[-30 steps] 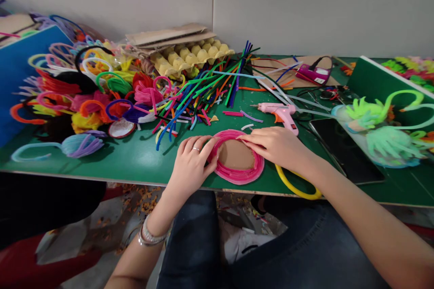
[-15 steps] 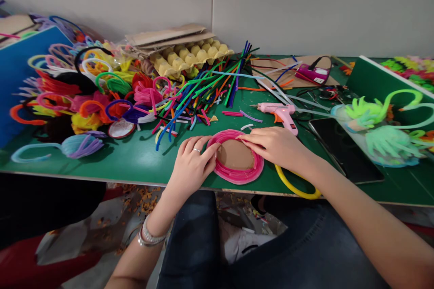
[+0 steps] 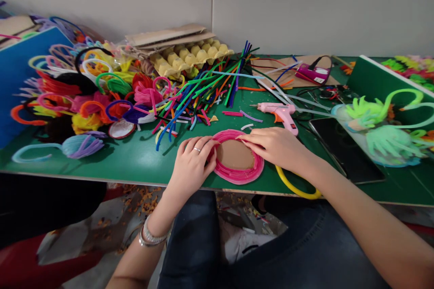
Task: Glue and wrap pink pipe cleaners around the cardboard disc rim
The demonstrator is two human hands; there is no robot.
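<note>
A round piece of pink pipe cleaners [image 3: 239,179] lies on the green table, coiled around a brown cardboard disc [image 3: 236,155]. My left hand [image 3: 193,160], with a ring on one finger, is closed on the left rim, thumb and fingertips pressed against the pink coil. From the right, my right hand [image 3: 276,144] pinches the upper right rim, its fingertips resting on the coil's inner edge. Just behind that hand lies a pink glue gun [image 3: 278,109], nozzle pointing left. A yellow hoop [image 3: 298,188] sits partly under my right forearm.
Bundled pipe cleaners [image 3: 203,86] and a yellow egg tray [image 3: 190,57] are behind the hands. Finished pipe-cleaner swans [image 3: 393,144] and a black phone [image 3: 346,151] lie to the right. A pile of colourful pipe-cleaner pieces [image 3: 84,86] fills the left. The table's front edge runs close below the hands.
My left index finger has shifted slightly up along the left rim of the pink coil. The right hand and the coil stay in place.
</note>
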